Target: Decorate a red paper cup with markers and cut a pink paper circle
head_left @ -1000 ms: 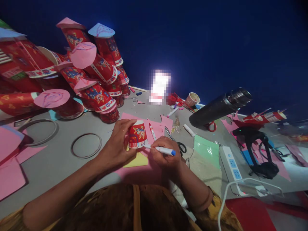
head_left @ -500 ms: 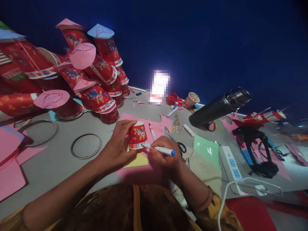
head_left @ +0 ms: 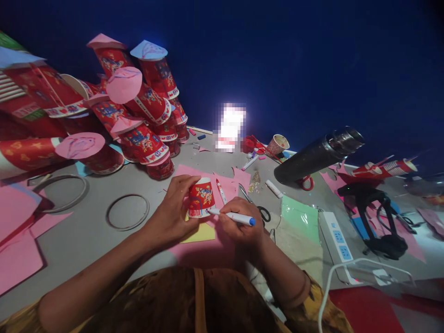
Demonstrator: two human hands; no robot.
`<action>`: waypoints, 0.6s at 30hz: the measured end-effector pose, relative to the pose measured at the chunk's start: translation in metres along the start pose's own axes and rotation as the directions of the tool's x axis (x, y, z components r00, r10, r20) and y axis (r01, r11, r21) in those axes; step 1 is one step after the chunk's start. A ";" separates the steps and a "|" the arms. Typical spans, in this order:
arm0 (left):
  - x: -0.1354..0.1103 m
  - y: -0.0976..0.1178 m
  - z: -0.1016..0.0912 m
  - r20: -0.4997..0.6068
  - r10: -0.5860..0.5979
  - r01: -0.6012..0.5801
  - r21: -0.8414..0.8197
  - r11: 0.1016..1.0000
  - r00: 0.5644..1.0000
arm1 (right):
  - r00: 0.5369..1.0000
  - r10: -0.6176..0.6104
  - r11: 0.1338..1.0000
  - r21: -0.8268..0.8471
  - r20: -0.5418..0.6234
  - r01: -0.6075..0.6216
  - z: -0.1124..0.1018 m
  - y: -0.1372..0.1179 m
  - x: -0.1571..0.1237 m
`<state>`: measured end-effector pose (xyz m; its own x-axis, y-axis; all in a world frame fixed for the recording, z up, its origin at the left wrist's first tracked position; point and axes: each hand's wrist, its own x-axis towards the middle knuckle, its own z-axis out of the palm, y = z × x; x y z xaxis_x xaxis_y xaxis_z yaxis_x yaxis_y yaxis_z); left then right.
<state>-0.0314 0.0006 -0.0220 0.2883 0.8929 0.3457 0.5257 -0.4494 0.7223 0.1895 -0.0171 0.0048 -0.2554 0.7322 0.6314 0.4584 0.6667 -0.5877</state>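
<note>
A red paper cup (head_left: 202, 194) with printed figures and a white rim is pinched between the thumb and fingers of my left hand (head_left: 175, 206). Its white rim points down and toward me. My right hand (head_left: 243, 224) grips a white marker (head_left: 237, 217) with a blue end, and the tip is at the cup's white rim, where coloured marks show. Beneath the cup lie a yellow paper (head_left: 201, 232) and pink paper (head_left: 222, 247). Just beyond my right hand rest a red-and-white marker (head_left: 220, 190) and scissors (head_left: 264, 213) with black handles.
Stacked red cups (head_left: 142, 141) with paper cone tops crowd the left, near a grey ring (head_left: 127, 212). A dark flask (head_left: 312, 157) stands at the right back. Farther right are green paper (head_left: 300, 219), a power strip (head_left: 338, 243), a white cable (head_left: 328, 286) and a black strap object (head_left: 378, 222).
The whole scene sits slightly farther right and lower, as the view has turned a little. The marker tip has shifted slightly along the cup's rim; both hands keep their hold.
</note>
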 end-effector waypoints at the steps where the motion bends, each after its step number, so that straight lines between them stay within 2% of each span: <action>1: 0.000 0.000 0.000 0.000 0.001 -0.001 0.001 1.000 1.000 | 1.000 0.007 1.000 -0.006 0.007 -0.007 0.000 0.000 0.000; 6: -0.001 -0.001 0.000 -0.007 0.037 -0.037 0.006 0.999 0.999 | 0.999 -0.021 1.000 -0.006 -0.048 0.021 -0.001 0.001 0.000; 9: 0.000 -0.001 -0.001 -0.003 0.050 -0.050 0.000 0.999 0.999 | 0.999 -0.039 0.999 -0.006 -0.026 0.039 -0.002 0.001 0.000; 12: 0.002 0.000 -0.002 0.014 0.056 -0.056 0.003 0.998 0.998 | 1.000 -0.002 1.000 0.000 0.010 0.002 -0.003 0.002 0.000; 18: 0.003 0.001 -0.004 0.034 0.050 -0.050 0.013 0.999 0.998 | 1.000 -0.006 1.000 0.010 -0.023 0.006 -0.002 0.003 -0.001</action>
<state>-0.0330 0.0025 -0.0182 0.3408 0.8682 0.3607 0.5209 -0.4938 0.6963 0.1931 -0.0165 0.0038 -0.2379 0.7250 0.6464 0.4481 0.6724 -0.5892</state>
